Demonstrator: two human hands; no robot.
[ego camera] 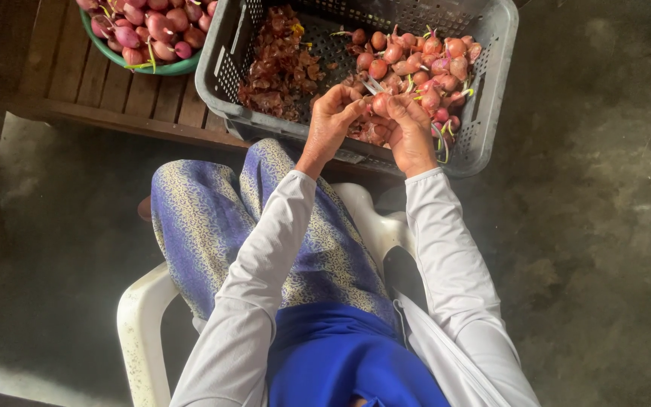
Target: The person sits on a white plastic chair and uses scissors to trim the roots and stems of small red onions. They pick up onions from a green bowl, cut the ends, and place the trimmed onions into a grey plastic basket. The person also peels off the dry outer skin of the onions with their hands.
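Observation:
My left hand grips a small knife whose blade points toward the shallot pinched in the fingers of my right hand. Both hands hover over the near side of a grey plastic crate. Inside the crate, a heap of unpeeled red shallots with green sprouts lies on the right, and a pile of dry brown skins on the left.
A green bowl of peeled purple shallots sits on a low slatted wooden table at the upper left. I sit on a white plastic chair on a dark concrete floor. My patterned blue skirt covers my knees.

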